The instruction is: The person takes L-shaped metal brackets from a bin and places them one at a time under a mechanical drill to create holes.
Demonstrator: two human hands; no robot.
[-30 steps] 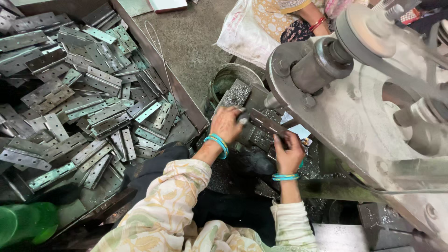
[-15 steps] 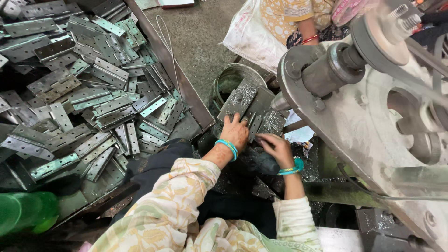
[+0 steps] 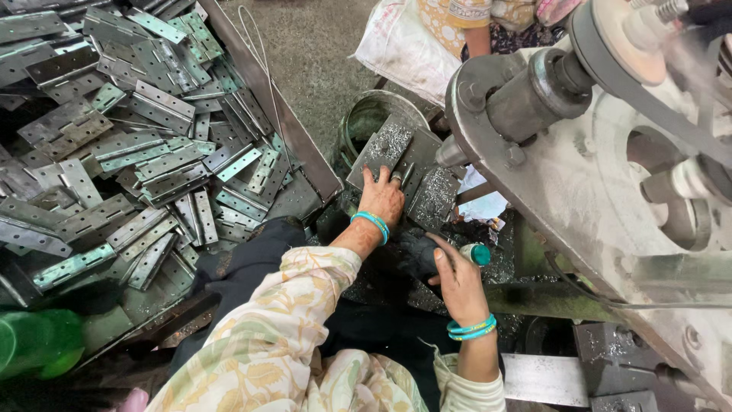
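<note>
My left hand (image 3: 381, 197) lies flat, fingers apart, on a stack of grey metal plates (image 3: 389, 149) dusted with filings, just below the machine's shaft (image 3: 457, 152). A teal bangle circles that wrist. My right hand (image 3: 457, 281) is lower and nearer to me, its thumb and fingers wrapped round a dark handle with a teal end (image 3: 476, 253). Both sleeves are pale with a leaf print.
A large tray (image 3: 305, 145) heaped with several punched metal hinge plates (image 3: 145, 152) fills the left. A big grey machine with a wheel and belt (image 3: 610, 137) stands at the right. A round metal bucket (image 3: 366, 114), a white sack (image 3: 404, 46) and another person's arm (image 3: 478, 38) are at the back. A green bottle (image 3: 38, 343) sits lower left.
My right hand left the plates and dropped towards me onto the dark handle. My left hand slid forward and spread flat on the plates.
</note>
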